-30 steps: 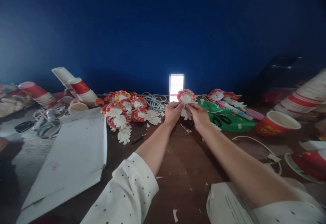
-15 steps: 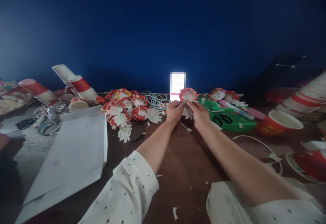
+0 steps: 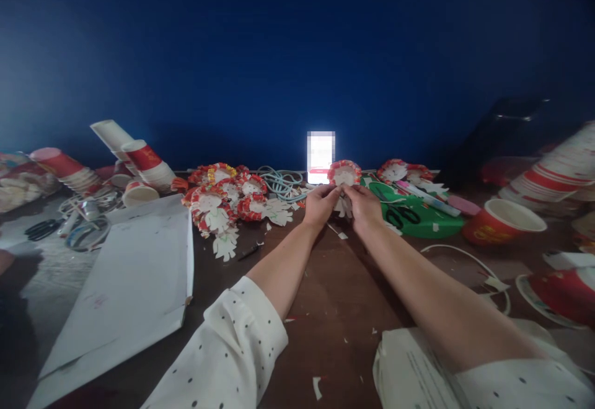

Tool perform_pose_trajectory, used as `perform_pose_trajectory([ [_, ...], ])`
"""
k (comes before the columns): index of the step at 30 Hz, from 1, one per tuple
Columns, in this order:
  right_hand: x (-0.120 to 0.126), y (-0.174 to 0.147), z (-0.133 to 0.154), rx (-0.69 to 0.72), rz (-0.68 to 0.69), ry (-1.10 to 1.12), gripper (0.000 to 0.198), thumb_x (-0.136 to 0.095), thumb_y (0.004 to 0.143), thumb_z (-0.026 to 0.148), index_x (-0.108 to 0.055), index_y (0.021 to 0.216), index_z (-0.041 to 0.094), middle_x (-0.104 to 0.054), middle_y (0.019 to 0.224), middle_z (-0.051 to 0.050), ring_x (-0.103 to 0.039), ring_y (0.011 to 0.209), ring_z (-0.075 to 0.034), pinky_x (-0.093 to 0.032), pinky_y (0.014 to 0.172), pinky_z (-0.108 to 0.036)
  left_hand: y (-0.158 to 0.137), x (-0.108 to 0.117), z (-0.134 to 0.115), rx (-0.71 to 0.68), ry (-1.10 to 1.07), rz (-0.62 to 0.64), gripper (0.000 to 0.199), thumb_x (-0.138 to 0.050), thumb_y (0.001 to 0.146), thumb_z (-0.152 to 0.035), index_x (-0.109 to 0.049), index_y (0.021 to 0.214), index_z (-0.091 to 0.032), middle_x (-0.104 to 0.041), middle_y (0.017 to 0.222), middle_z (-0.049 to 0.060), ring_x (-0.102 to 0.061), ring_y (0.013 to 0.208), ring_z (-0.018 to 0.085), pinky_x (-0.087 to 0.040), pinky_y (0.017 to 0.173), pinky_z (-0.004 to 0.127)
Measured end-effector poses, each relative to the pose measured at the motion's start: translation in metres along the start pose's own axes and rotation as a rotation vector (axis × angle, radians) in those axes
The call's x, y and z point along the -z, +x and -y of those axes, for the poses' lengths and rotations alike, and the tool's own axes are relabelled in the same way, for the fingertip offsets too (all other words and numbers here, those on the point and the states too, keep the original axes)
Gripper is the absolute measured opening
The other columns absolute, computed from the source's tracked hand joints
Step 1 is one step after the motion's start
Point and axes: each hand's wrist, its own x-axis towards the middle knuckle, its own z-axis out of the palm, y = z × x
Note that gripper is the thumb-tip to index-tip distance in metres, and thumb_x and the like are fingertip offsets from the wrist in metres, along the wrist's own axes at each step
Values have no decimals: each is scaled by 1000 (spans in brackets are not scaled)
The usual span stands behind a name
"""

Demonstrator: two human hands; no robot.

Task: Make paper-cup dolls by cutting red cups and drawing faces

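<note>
As both forearms reach over the brown tabletop [image 3: 339, 291], slanting inward, the left hand [image 3: 320, 206] and the right hand [image 3: 365, 206] nearly meet, wrists apart and fingertips together. Thumb and forefinger of each pinch the lower edge of a round paper figure [image 3: 344, 173], the remaining fingers curled in; exactly what the tips cover is hard to make out from this far off. The figure stands upright between the hands, face toward the wearer, just right of a bright screen [image 3: 320, 152]. Its ruffled red-and-white rim circles a pale, flat centre with small faint marks, and a white cut-paper piece hangs below, partly hidden by the fingers. To the left lies a pile of similar figures [image 3: 223, 195]; on the right, black-handled scissors [image 3: 404, 217] rest on a green sheet [image 3: 434, 227].
</note>
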Motion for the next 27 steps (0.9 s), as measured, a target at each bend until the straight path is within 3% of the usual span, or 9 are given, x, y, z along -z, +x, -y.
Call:
perform_pose_trajectory([
  [9, 2, -3, -4, 17, 65, -68, 29, -75, 56, 40, -64, 73, 20, -67, 64, 1, -61, 58, -17, -50, 58, -29, 6, 3, 9, -23, -40, 13, 30, -65, 70, -44, -68, 79, -16, -59, 60, -2, -50, 56, 9, -41, 57, 21],
  [19, 4, -3, -6, -13, 74, -10, 30, -79, 52, 37, -66, 72, 19, -66, 60, 3, -59, 55, -14, -46, 56, -27, 8, 4, 9, -4, -56, 13, 25, -66, 70, -41, -65, 75, -16, -50, 53, -4, -41, 47, 7, -33, 49, 20],
  [27, 2, -4, -6, -28, 63, 67, 29, -81, 51, 34, -66, 71, 19, -66, 59, 3, -58, 53, -14, -46, 53, -27, 9, 3, 10, -2, -127, 41, 26, -68, 70, -41, -66, 75, -16, -50, 53, -4, -40, 46, 6, -32, 48, 21],
])
